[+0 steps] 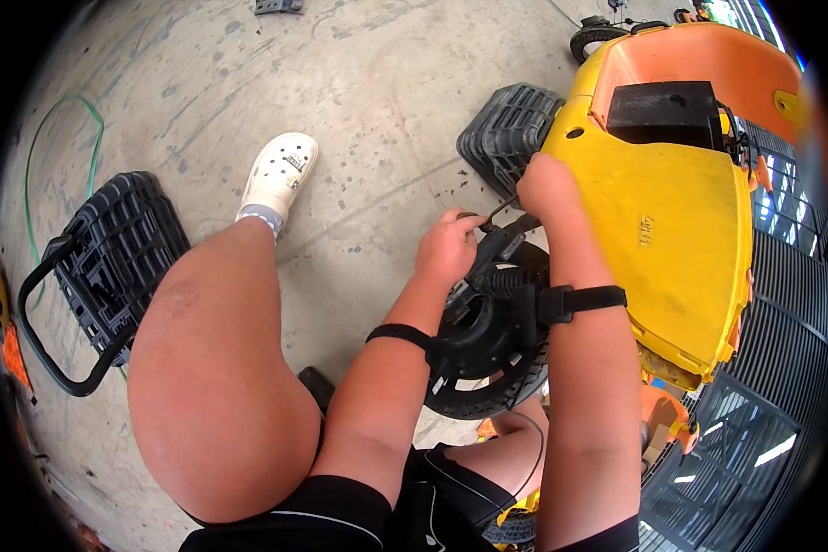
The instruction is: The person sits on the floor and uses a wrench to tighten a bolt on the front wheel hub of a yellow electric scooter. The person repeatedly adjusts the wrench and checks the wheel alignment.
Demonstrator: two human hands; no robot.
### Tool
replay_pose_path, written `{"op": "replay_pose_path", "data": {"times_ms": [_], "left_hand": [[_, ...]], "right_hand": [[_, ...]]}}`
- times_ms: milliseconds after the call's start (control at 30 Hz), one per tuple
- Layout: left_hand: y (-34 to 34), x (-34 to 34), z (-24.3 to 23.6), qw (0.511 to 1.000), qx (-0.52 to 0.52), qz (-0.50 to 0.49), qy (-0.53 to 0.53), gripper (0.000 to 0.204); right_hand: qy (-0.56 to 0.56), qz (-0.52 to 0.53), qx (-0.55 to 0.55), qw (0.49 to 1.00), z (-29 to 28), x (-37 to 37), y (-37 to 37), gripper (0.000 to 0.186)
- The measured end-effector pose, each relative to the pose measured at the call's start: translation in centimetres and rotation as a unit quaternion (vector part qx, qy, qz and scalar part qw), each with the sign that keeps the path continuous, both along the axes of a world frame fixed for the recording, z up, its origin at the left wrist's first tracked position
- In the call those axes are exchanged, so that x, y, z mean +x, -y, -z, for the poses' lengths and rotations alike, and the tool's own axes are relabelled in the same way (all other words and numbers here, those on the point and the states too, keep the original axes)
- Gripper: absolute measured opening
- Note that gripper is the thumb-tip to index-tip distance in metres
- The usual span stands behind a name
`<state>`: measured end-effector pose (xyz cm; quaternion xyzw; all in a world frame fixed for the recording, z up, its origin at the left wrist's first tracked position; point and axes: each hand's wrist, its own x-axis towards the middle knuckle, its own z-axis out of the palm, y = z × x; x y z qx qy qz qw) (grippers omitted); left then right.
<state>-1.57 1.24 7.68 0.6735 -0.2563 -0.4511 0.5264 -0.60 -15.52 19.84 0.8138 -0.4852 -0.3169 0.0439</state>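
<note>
the black wheel [478, 354] sits beside the yellow body [667, 239]. it looks heavy and rigid; the bracket [499, 247] seems its firmest hold. the right hand [550, 189] folds its fingers round a thin dark rod [503, 208]; whether the left hand [448, 247], at the bracket, pinches it i cannot tell.

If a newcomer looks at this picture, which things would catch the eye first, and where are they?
The eye would probably fall first on the large yellow vehicle body at the right. Next comes the black wheel near the centre, with the left hand and right hand just above it in the picture. The white clog, upper left of centre, also stands out.
</note>
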Motion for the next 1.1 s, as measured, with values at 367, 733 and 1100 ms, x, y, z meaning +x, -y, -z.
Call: {"op": "replay_pose_path", "data": {"times_ms": [367, 733, 1100], "left_hand": [[0.0, -0.1, -0.4, 0.999, 0.036, 0.021, -0.004, 0.036], [0.2, 0.1, -0.3, 0.999, 0.028, 0.041, -0.008, 0.041], [0.3, 0.1, -0.2, 0.998, 0.03, 0.055, -0.013, 0.042]], "right_hand": [[0.005, -0.039, -0.008, 0.999, -0.2, -0.3, -0.4, 0.019], [0.044, -0.027, -0.051, 0.997, -0.8, -2.5, -1.9, 0.017], [0.162, -0.109, -0.105, 0.975, -2.5, -4.6, -5.9, 0.007]]}}
